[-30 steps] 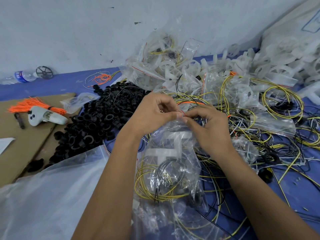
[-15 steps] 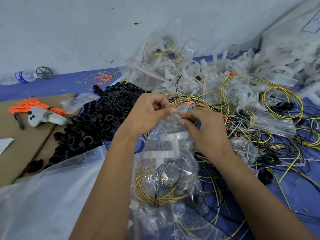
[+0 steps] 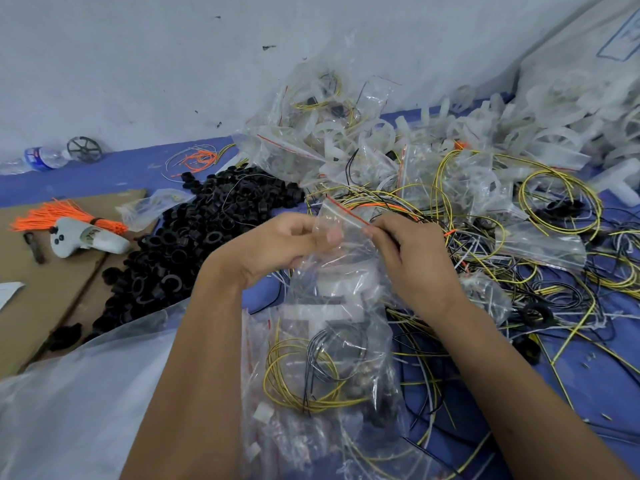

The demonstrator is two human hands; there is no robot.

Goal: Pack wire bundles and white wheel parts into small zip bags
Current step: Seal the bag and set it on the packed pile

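Observation:
A small clear zip bag (image 3: 341, 244) with a red seal line is held up in the middle. My left hand (image 3: 277, 247) pinches its left side, thumb behind the plastic. My right hand (image 3: 412, 258) pinches the right end of the red seal strip. The bag's top edge slants up to the left. Below my hands lie filled bags (image 3: 322, 368) with coiled yellow and black wire bundles and a white wheel part (image 3: 329, 313) inside. Loose yellow wire coils (image 3: 561, 206) spread to the right, and white wheel parts (image 3: 519, 119) pile at the back right.
A heap of black plastic rings (image 3: 194, 233) lies left of my hands. Orange ties (image 3: 59, 216) and a white controller (image 3: 86, 239) rest on cardboard (image 3: 41, 292) at far left. A large clear plastic bag (image 3: 79, 403) covers the lower left. A water bottle (image 3: 34, 159) lies by the wall.
My hands have drawn apart along the bag's red seal; the left hand dropped slightly and the bag's top corner now sticks up between them.

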